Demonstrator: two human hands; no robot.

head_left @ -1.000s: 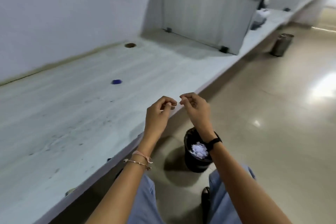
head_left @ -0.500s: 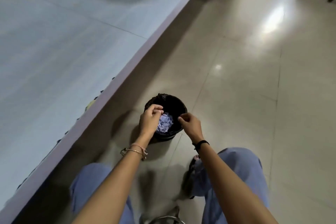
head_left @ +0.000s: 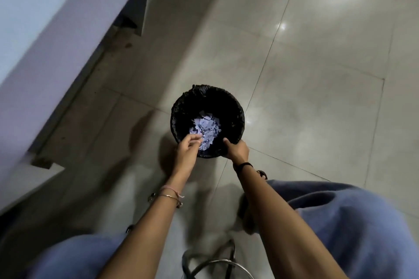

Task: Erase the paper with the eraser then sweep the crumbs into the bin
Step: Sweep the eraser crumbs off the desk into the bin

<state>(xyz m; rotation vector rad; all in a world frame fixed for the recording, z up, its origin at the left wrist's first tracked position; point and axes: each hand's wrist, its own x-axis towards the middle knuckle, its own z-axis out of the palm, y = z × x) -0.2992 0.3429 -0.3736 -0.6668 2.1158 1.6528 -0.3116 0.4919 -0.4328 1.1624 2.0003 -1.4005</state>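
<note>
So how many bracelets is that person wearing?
3. A pink thread band and a thin metal bangle are on the left wrist. A black band is on the right wrist. The forearms look otherwise bare, though their undersides are hidden.

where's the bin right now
Head view, centre: the bin stands on the floor right of the desk, with the left hand and right hand at its near rim.

Floor: glossy grey-beige tiled floor [head_left: 317, 75], bright glare spots at upper right
Counter: long white counter slab [head_left: 45, 18] along the left edge, dark underside
Stool: round metal stool ring [head_left: 218, 261] at bottom, between blue trouser legs [head_left: 351, 222]
</note>
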